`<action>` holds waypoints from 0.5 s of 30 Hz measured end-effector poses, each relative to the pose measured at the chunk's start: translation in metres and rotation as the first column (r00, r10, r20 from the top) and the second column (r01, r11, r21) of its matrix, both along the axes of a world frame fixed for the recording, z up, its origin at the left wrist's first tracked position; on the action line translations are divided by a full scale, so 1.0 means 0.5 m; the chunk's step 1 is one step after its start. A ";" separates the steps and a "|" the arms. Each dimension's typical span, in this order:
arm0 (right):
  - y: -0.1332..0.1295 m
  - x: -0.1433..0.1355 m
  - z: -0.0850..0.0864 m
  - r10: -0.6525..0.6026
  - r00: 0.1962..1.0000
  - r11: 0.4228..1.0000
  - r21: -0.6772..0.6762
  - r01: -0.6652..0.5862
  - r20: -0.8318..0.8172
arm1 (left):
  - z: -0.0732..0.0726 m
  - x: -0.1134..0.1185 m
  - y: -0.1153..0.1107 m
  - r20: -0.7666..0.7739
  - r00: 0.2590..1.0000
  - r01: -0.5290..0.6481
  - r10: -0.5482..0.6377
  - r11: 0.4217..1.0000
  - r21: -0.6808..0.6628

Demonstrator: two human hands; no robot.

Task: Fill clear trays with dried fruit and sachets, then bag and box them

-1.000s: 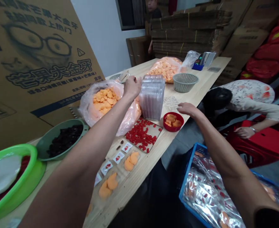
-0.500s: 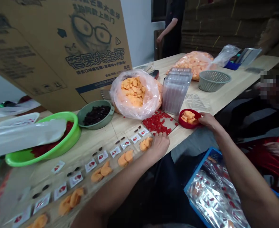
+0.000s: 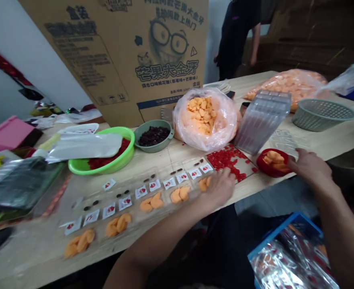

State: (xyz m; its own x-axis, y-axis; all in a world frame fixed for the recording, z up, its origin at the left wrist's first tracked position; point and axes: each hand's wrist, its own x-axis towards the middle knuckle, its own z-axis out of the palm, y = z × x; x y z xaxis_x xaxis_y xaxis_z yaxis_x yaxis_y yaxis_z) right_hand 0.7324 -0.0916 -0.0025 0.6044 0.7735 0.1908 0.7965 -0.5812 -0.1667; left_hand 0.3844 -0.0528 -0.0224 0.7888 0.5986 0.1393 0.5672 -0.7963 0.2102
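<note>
My left hand (image 3: 222, 187) is closed, fingers bent down at the near edge of a flat tray (image 3: 245, 163) scattered with small red pieces (image 3: 225, 158). Whatever its fingertips hold is hidden. Below the wrist runs a row of clear plastic trays (image 3: 164, 202) with orange puffed pieces (image 3: 179, 194), small white sachets with red print (image 3: 154, 185) and dark oval pieces (image 3: 177, 171). At the right, my right hand (image 3: 312, 168) is open, its thumb against the rim of a red bowl (image 3: 262, 167) of orange pieces, its other fingers apart from the bowl.
Behind stand an open bag of orange pieces (image 3: 202, 114), stacked clear trays (image 3: 262, 120), a grey-green bowl (image 3: 161, 147), a green basin (image 3: 104, 170) and a large carton (image 3: 119, 76). A basket (image 3: 324, 116) sits right, a blue crate (image 3: 297, 218) below. Someone (image 3: 237, 36) stands behind.
The view has swung left, so everything sits further right. My right hand's fingers have lifted and spread away from the red bowl's rim. My left hand stays by the red pieces.
</note>
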 end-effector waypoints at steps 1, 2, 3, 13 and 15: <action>0.008 -0.025 0.029 0.047 0.999 0.998 -0.038 -0.047 -0.010 | 0.019 -0.023 0.025 0.014 0.999 -0.051 0.052 0.998 -0.043; 0.020 -0.052 0.060 0.143 0.990 0.990 -0.018 -0.143 -0.006 | 0.038 -0.047 0.053 0.021 0.990 -0.135 0.136 0.988 -0.076; 0.037 -0.076 0.091 0.180 0.982 0.980 0.072 -0.184 0.060 | 0.056 -0.072 0.083 0.008 0.974 -0.226 0.228 0.970 -0.094; 0.201 -0.123 0.291 0.331 0.896 0.936 0.017 -0.352 0.295 | 0.091 -0.226 0.170 -0.021 0.920 -0.391 0.392 0.909 -0.144; 0.208 -0.128 0.295 0.332 0.897 0.937 0.004 -0.348 0.292 | 0.083 -0.248 0.155 0.029 0.921 -0.377 0.387 0.910 -0.172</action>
State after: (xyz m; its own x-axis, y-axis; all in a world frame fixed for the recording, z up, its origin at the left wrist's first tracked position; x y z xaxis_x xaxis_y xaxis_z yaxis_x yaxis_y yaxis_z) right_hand 0.6687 0.0122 0.1450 0.2207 0.9056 0.3621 0.9622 -0.2630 0.0714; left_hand 0.2605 0.0247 0.0189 0.4882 0.8708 0.0572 0.8033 -0.4740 0.3606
